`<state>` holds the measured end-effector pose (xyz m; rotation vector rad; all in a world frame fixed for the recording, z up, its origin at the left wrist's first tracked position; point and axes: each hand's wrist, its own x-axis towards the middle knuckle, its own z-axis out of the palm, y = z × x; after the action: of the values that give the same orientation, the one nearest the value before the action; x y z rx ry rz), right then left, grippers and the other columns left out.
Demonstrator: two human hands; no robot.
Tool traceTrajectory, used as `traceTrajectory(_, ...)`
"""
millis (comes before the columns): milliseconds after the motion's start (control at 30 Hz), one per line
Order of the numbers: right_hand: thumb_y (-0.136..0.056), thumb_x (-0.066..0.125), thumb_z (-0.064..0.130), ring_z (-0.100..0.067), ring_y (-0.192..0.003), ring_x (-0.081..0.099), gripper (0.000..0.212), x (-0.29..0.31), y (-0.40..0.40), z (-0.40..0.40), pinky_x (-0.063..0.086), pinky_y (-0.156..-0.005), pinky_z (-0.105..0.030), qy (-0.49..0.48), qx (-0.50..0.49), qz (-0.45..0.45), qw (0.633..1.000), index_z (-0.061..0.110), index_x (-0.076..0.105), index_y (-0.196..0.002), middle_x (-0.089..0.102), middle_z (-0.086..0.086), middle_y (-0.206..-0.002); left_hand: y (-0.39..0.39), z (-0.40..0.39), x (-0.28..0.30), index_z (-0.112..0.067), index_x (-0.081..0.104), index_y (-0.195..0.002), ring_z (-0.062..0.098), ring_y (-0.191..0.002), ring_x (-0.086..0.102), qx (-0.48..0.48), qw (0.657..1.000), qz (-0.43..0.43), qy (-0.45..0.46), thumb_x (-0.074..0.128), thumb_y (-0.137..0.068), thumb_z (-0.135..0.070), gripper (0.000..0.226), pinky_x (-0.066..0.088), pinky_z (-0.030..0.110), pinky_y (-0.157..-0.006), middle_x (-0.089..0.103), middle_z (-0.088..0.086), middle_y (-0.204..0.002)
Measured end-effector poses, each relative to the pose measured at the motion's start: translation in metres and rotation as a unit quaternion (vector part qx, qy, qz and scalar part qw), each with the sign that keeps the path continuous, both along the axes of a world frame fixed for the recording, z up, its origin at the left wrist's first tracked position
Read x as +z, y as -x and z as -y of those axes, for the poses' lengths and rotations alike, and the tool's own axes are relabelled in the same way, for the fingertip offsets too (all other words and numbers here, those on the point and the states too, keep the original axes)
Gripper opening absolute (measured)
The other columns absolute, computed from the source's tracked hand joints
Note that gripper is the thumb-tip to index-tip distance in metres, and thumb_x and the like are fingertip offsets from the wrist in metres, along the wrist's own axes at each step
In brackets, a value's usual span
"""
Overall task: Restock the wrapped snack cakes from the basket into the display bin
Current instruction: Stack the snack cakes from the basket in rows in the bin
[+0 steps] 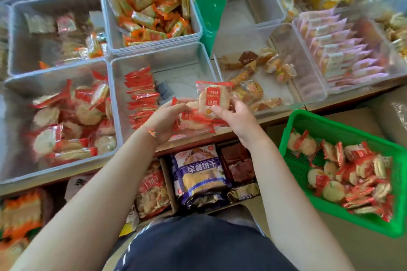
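Note:
Both of my hands are over the clear display bin (203, 59) in the middle of the counter. My right hand (236, 120) pinches a red-and-clear wrapped snack cake (210, 100), held upright above the bin's near right part. My left hand (164, 120) grips a few more wrapped cakes (193, 120) low in the bin. A neat row of red-wrapped cakes (142, 99) stands along the bin's left side. The green basket (297, 138) at the lower right holds several more of the same cakes (348, 174).
Clear bins surround the display bin: round cakes in red wrappers (72, 121) at left, orange packs (152, 4) behind, brown and yellow pastries (255, 72) at right, pink packs (339, 50) further right. Bagged biscuits (200, 174) fill the shelf below the counter edge.

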<state>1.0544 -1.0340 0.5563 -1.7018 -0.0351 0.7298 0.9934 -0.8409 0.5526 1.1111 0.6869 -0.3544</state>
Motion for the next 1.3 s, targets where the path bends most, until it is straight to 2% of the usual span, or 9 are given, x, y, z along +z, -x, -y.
traceTrajectory(100, -0.083, 0.073, 0.026, -0.011, -0.093, 0.071, 0.025, 0.001, -0.004, -0.023, 0.058, -0.077, -0.028, -0.016, -0.052, 0.014, 0.998, 0.025, 0.064, -0.107, 0.074, 0.003, -0.102, 0.009, -0.028, -0.003, -0.012, 0.068, -0.096, 0.020, -0.063, 0.069, 0.119, 0.990, 0.002, -0.082, 0.062, -0.086, -0.006, 0.014, 0.055, 0.030, -0.051, 0.070, 0.005, -0.078)
traceTrajectory(233, -0.076, 0.080, 0.033, -0.007, -0.073, 0.069, 0.023, 0.005, -0.017, -0.049, 0.054, -0.060, -0.025, 0.085, -0.049, 0.097, 0.991, 0.029, 0.062, -0.090, 0.071, 0.006, -0.086, 0.016, -0.063, -0.012, -0.014, 0.069, -0.101, 0.031, -0.089, 0.066, 0.181, 0.977, 0.029, -0.109, 0.068, -0.084, -0.008, 0.018, 0.053, 0.049, -0.079, 0.070, 0.014, -0.098)
traceTrajectory(333, -0.074, 0.080, 0.039, -0.009, -0.073, 0.062, 0.025, 0.001, -0.028, -0.066, 0.048, -0.059, -0.024, 0.193, -0.039, 0.175, 0.965, 0.024, 0.064, -0.086, 0.067, 0.006, -0.082, 0.017, -0.076, -0.017, -0.020, 0.066, -0.107, 0.029, -0.082, 0.067, 0.196, 0.976, 0.032, -0.087, 0.066, -0.083, -0.003, 0.029, 0.056, 0.045, -0.070, 0.069, 0.011, -0.101)
traceTrajectory(433, -0.079, 0.072, 0.041, -0.013, -0.072, 0.055, 0.020, -0.005, -0.038, -0.081, 0.037, -0.057, -0.023, 0.288, 0.003, 0.291, 0.912, 0.023, 0.066, -0.082, 0.060, 0.003, -0.083, 0.020, -0.082, -0.023, -0.017, 0.065, -0.106, 0.025, -0.074, 0.066, 0.185, 0.981, 0.025, -0.057, 0.059, -0.083, 0.001, 0.030, 0.054, 0.037, -0.066, 0.070, 0.010, -0.094)
traceTrajectory(567, -0.093, 0.060, 0.027, -0.023, -0.088, 0.053, 0.018, -0.018, -0.043, -0.094, 0.042, -0.071, -0.032, 0.418, 0.165, 0.428, 0.784, 0.013, 0.063, -0.104, 0.056, -0.008, -0.100, 0.023, -0.082, -0.031, -0.006, 0.065, -0.101, 0.030, -0.073, 0.070, 0.167, 0.985, 0.012, -0.044, 0.057, -0.084, 0.004, 0.021, 0.051, 0.035, -0.067, 0.070, 0.013, -0.088)
traceTrajectory(800, -0.092, 0.050, 0.006, -0.028, -0.112, 0.053, 0.034, -0.037, -0.022, -0.100, 0.039, -0.094, -0.040, 0.535, 0.398, 0.370, 0.646, 0.021, 0.064, -0.119, 0.061, -0.007, -0.114, 0.024, -0.082, -0.038, -0.006, 0.063, -0.111, 0.036, -0.097, 0.067, 0.154, 0.988, 0.018, -0.028, 0.059, -0.085, 0.003, 0.027, 0.053, 0.025, -0.061, 0.069, 0.019, -0.109)
traceTrajectory(900, -0.091, 0.050, 0.004, -0.028, -0.110, 0.050, 0.033, -0.037, -0.017, -0.099, 0.037, -0.094, -0.042, 0.535, 0.399, 0.392, 0.633, 0.020, 0.066, -0.115, 0.060, -0.007, -0.111, 0.024, -0.081, -0.041, -0.009, 0.064, -0.111, 0.036, -0.100, 0.066, 0.141, 0.989, 0.017, -0.034, 0.059, -0.086, 0.000, 0.028, 0.052, 0.032, -0.075, 0.070, 0.018, -0.110)
traceTrajectory(1100, -0.091, 0.055, 0.012, -0.026, -0.102, 0.048, 0.020, -0.024, -0.018, -0.094, 0.037, -0.086, -0.038, 0.513, 0.351, 0.469, 0.628, 0.017, 0.066, -0.107, 0.056, -0.006, -0.104, 0.017, -0.070, -0.044, -0.012, 0.065, -0.094, 0.016, -0.070, 0.068, 0.140, 0.990, 0.008, -0.022, 0.061, -0.087, -0.007, 0.010, 0.052, 0.029, -0.064, 0.071, -0.004, -0.070)
traceTrajectory(1300, -0.089, 0.058, 0.014, -0.028, -0.110, 0.050, 0.027, -0.015, -0.007, -0.115, 0.039, -0.093, -0.040, 0.572, 0.426, 0.401, 0.574, 0.016, 0.065, -0.115, 0.055, -0.009, -0.115, 0.004, -0.058, -0.047, -0.010, 0.064, -0.100, 0.022, -0.085, 0.072, 0.152, 0.987, -0.031, -0.041, 0.063, -0.091, -0.023, 0.016, 0.060, 0.036, -0.063, 0.071, 0.010, -0.098)
